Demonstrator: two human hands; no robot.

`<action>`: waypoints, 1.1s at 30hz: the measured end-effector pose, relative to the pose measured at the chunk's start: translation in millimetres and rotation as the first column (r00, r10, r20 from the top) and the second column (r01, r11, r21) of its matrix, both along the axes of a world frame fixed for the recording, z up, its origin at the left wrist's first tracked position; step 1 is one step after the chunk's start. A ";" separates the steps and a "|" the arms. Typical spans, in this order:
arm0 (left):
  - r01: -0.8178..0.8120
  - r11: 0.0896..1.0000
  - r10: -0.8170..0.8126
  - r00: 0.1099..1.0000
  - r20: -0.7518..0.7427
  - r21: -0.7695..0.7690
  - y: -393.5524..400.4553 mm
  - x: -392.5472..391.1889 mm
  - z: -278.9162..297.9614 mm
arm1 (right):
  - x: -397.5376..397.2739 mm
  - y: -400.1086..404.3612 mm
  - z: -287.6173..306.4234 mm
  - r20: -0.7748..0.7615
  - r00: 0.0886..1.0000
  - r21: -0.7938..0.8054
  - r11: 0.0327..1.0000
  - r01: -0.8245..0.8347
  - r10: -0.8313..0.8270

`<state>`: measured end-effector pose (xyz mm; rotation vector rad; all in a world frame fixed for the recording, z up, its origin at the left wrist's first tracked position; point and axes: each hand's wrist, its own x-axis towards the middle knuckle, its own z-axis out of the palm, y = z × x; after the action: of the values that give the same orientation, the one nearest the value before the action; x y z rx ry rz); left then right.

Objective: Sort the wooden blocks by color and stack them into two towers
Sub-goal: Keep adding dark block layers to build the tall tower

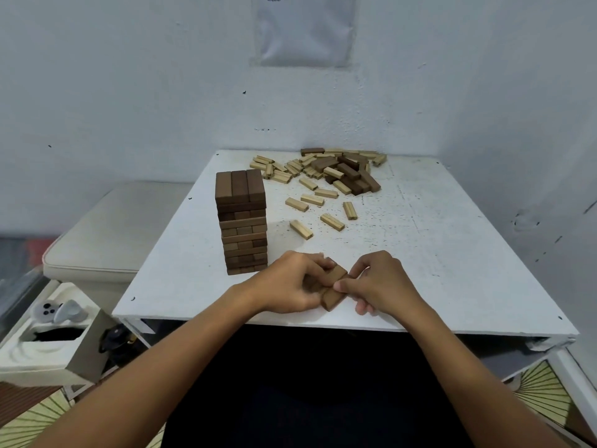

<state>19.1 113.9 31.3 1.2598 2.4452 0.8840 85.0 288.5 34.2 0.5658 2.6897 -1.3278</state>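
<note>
With both hands together, the left hand and right hand pinch dark blocks at 6 o'clock on the table; squaring them flush should help before lifting to the dark tower at 10 o'clock.

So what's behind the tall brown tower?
Behind the dark tower, toward the wall, lies a pile of loose blocks, mostly light ones with some dark ones mixed in, on the white table. Whatever sits directly behind the tower is hidden by it.
</note>
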 end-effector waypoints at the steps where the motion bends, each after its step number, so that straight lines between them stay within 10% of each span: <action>1: 0.003 1.000 -0.003 1.000 -0.018 -0.013 0.8 0.8 -0.4 | 0.5 -0.7 -0.9 -0.001 1.000 0.043 0.999 0.003 -0.003; 7: -0.055 0.998 0.055 0.998 -0.019 -0.012 3.1 2.6 -5.7 | 0.9 2.0 -2.2 -0.044 0.999 0.233 0.972 0.019 -0.008; 13: -0.017 0.999 0.019 0.998 0.059 -0.036 -3.7 -5.4 -4.1 | 3.1 2.9 -5.9 -0.224 0.971 0.031 0.995 0.096 -0.086; 22: -0.383 0.811 0.117 0.846 0.521 0.441 6.1 22.9 -24.3 | 1.4 -19.8 -24.5 -0.363 0.891 -0.529 0.847 0.044 -0.273; 33: -0.586 0.618 0.103 0.722 0.685 0.525 26.1 28.9 -32.3 | -0.6 -40.9 -25.4 -0.346 0.870 -0.681 0.732 0.024 -0.350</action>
<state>48.0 140.0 -1.0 0.4260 1.8490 2.1427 84.4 247.5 8.8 0.4914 2.1918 -2.5948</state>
